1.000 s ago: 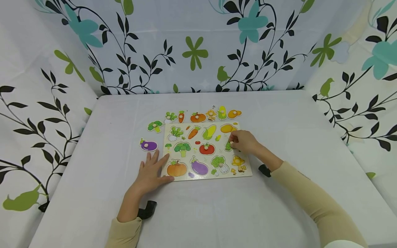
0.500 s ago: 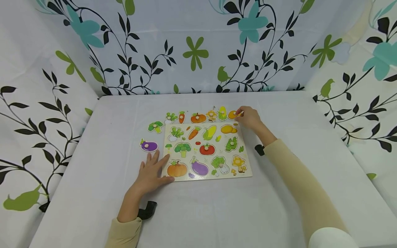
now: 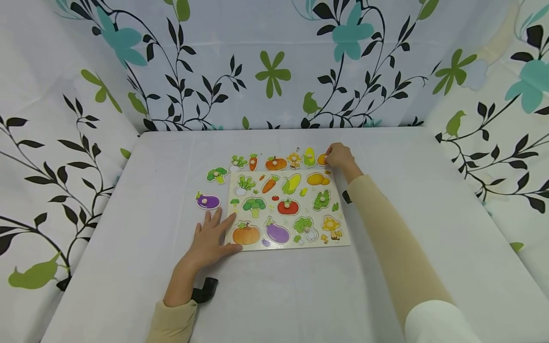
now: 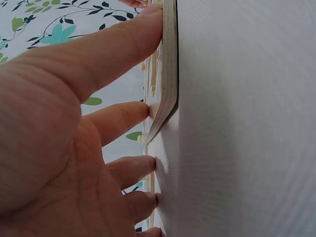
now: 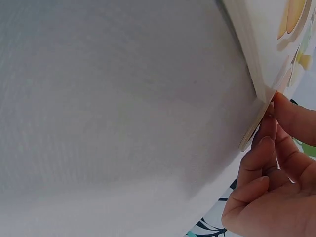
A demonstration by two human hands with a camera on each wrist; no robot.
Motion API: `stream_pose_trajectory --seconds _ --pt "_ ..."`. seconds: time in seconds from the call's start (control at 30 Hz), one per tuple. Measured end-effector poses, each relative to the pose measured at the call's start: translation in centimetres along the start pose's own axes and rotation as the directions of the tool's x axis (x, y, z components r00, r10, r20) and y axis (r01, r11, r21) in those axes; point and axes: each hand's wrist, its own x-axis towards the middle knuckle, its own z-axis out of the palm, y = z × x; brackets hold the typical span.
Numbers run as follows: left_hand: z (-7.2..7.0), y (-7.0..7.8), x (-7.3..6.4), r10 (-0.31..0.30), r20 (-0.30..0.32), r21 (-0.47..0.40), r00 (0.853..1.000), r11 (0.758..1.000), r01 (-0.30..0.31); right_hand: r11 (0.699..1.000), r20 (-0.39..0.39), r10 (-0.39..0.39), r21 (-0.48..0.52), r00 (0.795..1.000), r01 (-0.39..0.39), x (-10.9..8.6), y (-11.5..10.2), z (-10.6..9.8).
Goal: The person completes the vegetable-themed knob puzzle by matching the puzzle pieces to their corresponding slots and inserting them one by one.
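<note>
A wooden vegetable puzzle board (image 3: 306,209) lies on the white table. My left hand (image 3: 208,240) rests at its left side, fingers spread and fairly straight; in the left wrist view the thumb (image 4: 123,39) and index finger (image 4: 126,118) touch the board, the other fingertips lie beyond its corner. My right hand (image 3: 340,156) is at the far right corner, pinching an orange-yellow potato puzzle piece (image 3: 321,160) between thumb and fingers. Seen from the right wrist, the piece (image 5: 254,129) is edge-on beside the board's corner. The hand partly covers it.
Loose pieces lie along the back and left: an eggplant (image 3: 208,201), broccoli (image 3: 216,175), turnip (image 3: 238,163), carrot (image 3: 253,162), pumpkin (image 3: 276,163), mushroom (image 3: 294,159) and corn (image 3: 309,157). A knobbed tomato piece (image 3: 288,207) sits in the board. Patterned curtains (image 3: 274,109) surround the table.
My right hand has moved from the asparagus piece on the board's right side up to the potato piece at the back, and now pinches it. The left hand has stayed in place.
</note>
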Motion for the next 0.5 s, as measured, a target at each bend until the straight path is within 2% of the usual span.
stream_pose_trajectory --seconds 0.2,0.33,0.5 --pt "0.4 -0.2 0.3 0.008 0.001 0.002 1.000 1.000 -0.008 1.000 -0.010 -0.008 -0.006 1.000 0.008 -0.4 0.2 -0.4" --pt "0.4 -0.2 0.3 0.005 0.006 -0.003 1.000 1.000 -0.005 0.998 -0.035 -0.049 0.025 0.998 0.050 -1.4 0.2 -1.0" --pt "-0.2 -0.1 0.0 0.010 0.009 0.011 1.000 1.000 -0.010 0.993 0.019 -0.116 0.037 0.993 0.115 -3.2 -0.4 -0.7"
